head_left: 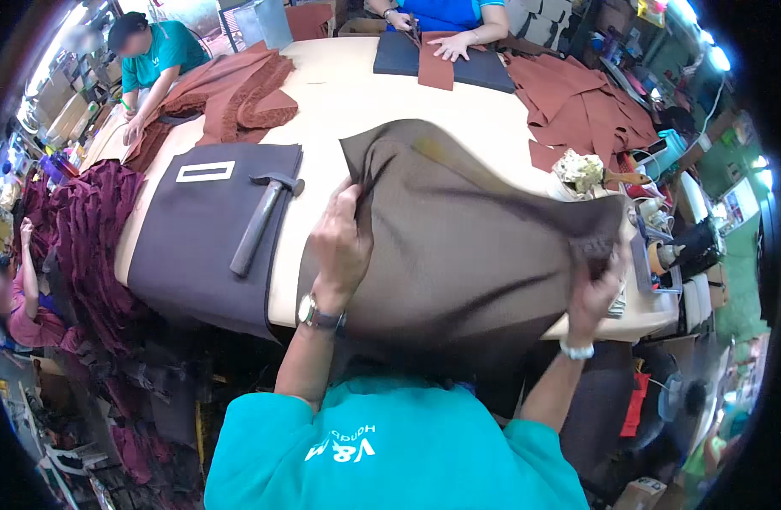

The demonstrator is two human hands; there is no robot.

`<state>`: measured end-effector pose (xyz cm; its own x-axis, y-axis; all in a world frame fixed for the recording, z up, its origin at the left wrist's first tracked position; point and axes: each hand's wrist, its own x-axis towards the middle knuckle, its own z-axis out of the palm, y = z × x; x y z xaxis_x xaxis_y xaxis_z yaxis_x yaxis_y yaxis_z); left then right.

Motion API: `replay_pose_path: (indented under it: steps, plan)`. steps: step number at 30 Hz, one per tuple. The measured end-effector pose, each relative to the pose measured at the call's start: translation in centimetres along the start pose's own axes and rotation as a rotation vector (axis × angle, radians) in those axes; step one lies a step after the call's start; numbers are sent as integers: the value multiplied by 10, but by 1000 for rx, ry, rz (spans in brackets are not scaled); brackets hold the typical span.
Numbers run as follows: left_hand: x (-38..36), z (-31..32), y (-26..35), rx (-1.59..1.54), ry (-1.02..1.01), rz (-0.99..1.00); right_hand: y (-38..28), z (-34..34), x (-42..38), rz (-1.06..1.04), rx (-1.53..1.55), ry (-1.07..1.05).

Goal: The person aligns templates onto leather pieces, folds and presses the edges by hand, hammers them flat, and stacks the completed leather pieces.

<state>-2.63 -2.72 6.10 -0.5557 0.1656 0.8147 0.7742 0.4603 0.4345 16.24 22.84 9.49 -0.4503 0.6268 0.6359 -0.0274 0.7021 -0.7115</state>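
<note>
A large dark brown sheet of fabric or leather spreads in front of me, raised in folds over the table edge. My left hand is closed on its left side, where the material bunches up at the fingers. On the right side my right hand grips the sheet, slightly blurred, with creases running from it. Left of my left hand, a hammer lies on a stack of dark sheets, beside a white rectangular frame.
The pale table carries reddish-brown pieces at right and more at left. Across it, a person's hands work with scissors on a dark board. Another person leans in at left. Maroon fabric hangs at the left edge.
</note>
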Motion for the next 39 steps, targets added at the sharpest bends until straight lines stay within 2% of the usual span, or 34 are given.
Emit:
replay_pose_path:
  steps: [1, 3, 4, 6, 7, 8, 11, 12, 15, 17, 19, 21, 25, 31, 33, 35, 39]
  plan:
    - [-7, 14, -12, 51, 4, 16, 21, 11, 2, 29, -55, -73]
    - [-23, 35, -28, 211, -234, -86, 37, 32, 4, 285, -522, -332]
    - [-29, 37, -31, 304, -422, -186, 58, 40, -3, 205, -595, -332]
    - [-41, 34, -30, 403, -428, -149, 99, 54, -18, 44, -749, -312]
    - [-47, 32, -28, 455, -431, -131, 100, 56, -19, 145, -755, -342]
    - [-49, 28, -23, 391, -488, -143, 76, 53, -16, 188, -824, -390]
    - [-66, 20, -1, 226, -647, -57, 69, 55, -34, -71, -965, -252]
    - [-75, 19, 2, 167, -751, -77, 53, 56, -44, -14, -829, -319]
    - [-94, 21, 8, 283, -871, -50, 16, 61, -87, 94, -809, -601]
    - [-96, 20, 8, 281, -859, -68, 16, 53, -115, 129, -863, -598]
    - [-98, 20, 7, 296, -860, -82, 33, 36, -132, 309, -759, -433]
    - [-98, 20, 7, 298, -876, -79, 44, 18, -136, 360, -782, -329]
    - [-98, 21, 7, 289, -873, -73, 45, 14, -129, 371, -794, -454]
    - [-103, 23, 26, 331, -869, -94, 55, 18, -90, 355, -946, -461]
    - [-110, 28, 33, 329, -842, -103, 54, 25, -73, 213, -1081, -464]
    - [-109, 29, 38, 334, -842, -127, 53, 50, -48, 1, -961, -416]
    - [-112, 28, 40, 340, -794, -136, 87, 144, 11, -188, -685, -445]
